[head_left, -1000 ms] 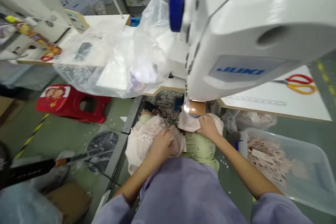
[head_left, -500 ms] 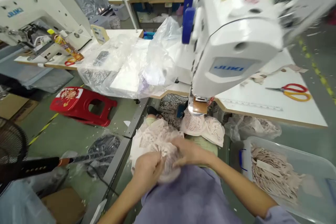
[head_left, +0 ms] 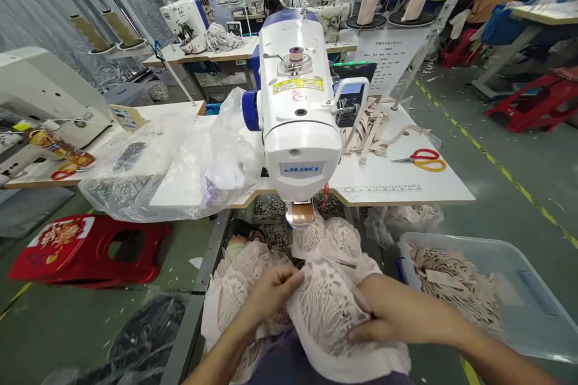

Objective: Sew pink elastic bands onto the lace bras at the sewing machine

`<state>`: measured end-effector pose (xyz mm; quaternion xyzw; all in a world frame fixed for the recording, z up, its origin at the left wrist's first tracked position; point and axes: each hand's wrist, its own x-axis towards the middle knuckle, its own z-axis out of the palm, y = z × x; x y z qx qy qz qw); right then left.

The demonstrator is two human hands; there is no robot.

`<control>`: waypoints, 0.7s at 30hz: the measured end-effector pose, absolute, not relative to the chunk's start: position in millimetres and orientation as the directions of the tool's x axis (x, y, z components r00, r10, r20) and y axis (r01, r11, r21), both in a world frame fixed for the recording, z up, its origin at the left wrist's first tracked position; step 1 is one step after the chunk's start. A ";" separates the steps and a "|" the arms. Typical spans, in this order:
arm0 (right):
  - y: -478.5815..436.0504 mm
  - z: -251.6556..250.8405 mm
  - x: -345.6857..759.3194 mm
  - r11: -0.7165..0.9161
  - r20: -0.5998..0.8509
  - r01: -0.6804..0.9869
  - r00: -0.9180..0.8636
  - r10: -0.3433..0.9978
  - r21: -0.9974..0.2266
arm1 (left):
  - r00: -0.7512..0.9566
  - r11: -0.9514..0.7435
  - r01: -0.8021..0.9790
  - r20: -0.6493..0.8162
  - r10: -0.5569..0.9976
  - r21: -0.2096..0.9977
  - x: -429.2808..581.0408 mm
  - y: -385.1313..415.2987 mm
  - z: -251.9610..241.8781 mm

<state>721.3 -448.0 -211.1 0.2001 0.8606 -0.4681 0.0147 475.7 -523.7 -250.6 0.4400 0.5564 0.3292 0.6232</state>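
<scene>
On the lap lies a pale pink lace bra (head_left: 329, 307), its cup spread toward the camera. My left hand (head_left: 275, 289) pinches the cup's left edge between thumb and fingers. My right hand (head_left: 388, 310) grips the right side, with its fingers partly hidden by the fabric. More lace pieces (head_left: 239, 283) are heaped on the left thigh. Beyond my hands, lace cups (head_left: 341, 237) hang just under the sewing machine's front end (head_left: 300, 213). The white JUKI machine (head_left: 300, 132) stands straight ahead.
Red-and-orange scissors (head_left: 424, 160) lie on the white table (head_left: 451, 189) at right. A clear bin (head_left: 519, 258) of pink straps sits at lower right. A red stool (head_left: 99, 246) and plastic bags (head_left: 180, 162) are at left. People work in the background.
The view has swung right and up. A lace cup that was bunched between my hands is now spread open, and my hands have moved apart.
</scene>
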 end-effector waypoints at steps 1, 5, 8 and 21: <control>-442.5 -213.3 724.4 0.456 -0.251 0.416 -0.890 0.380 -0.787 | 0.176 0.319 0.149 -0.342 0.923 0.936 479.9 -519.8 -245.4; -421.9 -224.0 714.7 0.377 -0.185 0.463 -0.793 0.581 -0.802 | 0.334 -0.040 0.416 -0.111 0.936 0.909 496.3 -502.4 -222.8; -411.8 -229.8 694.1 0.359 -0.086 0.306 -0.852 0.516 -0.881 | 0.394 -0.140 0.486 -0.073 0.916 0.862 499.8 -487.1 -209.6; -366.4 -235.1 649.8 0.174 -0.086 0.357 -0.606 0.791 -0.918 | -0.177 0.170 0.627 -0.073 0.981 0.760 445.0 -430.3 -191.5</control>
